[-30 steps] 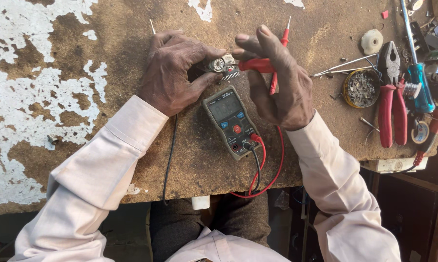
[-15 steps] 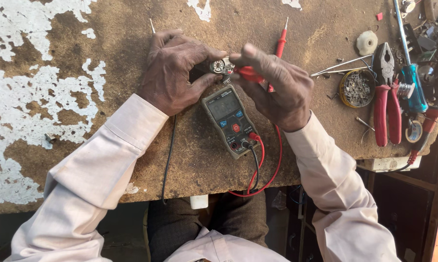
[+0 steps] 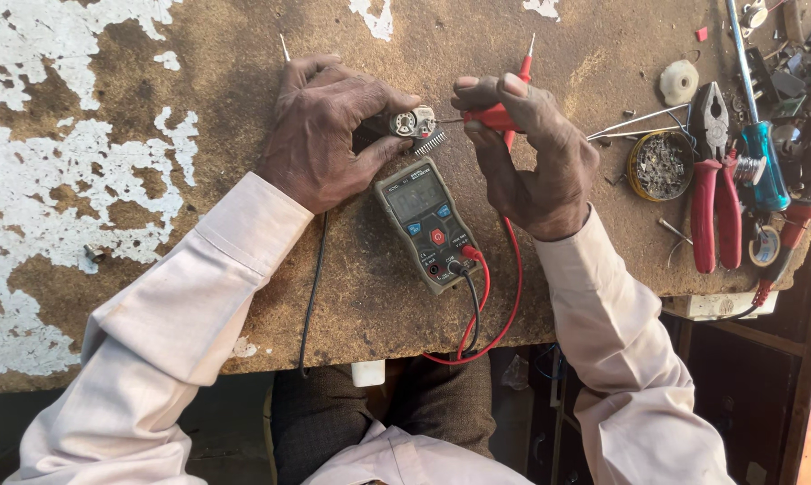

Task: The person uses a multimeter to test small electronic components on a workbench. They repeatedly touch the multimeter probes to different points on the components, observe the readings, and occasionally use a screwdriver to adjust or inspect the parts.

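My left hand (image 3: 329, 135) grips a small round metal part (image 3: 412, 124) between thumb and fingers, just above a grey-green digital multimeter (image 3: 428, 224) that lies on the worn wooden bench (image 3: 154, 162). A red test probe (image 3: 495, 117) is pinched in my right hand (image 3: 531, 148), its tip pointing left at the metal part. Red and black leads (image 3: 486, 305) loop from the meter's bottom over the bench's front edge. A black cable (image 3: 314, 287) runs under my left wrist.
On the right lie red-handled pliers (image 3: 713, 193), a blue-handled screwdriver (image 3: 760, 144), a round tin of small parts (image 3: 659, 166), a pale round disc (image 3: 678, 83) and loose metal rods (image 3: 634, 126). A small bolt (image 3: 93, 255) lies at the left. The bench's front edge runs near my lap.
My right hand has turned the red probe from upright to level and brought its tip to the metal part. My left hand has held the part in place.
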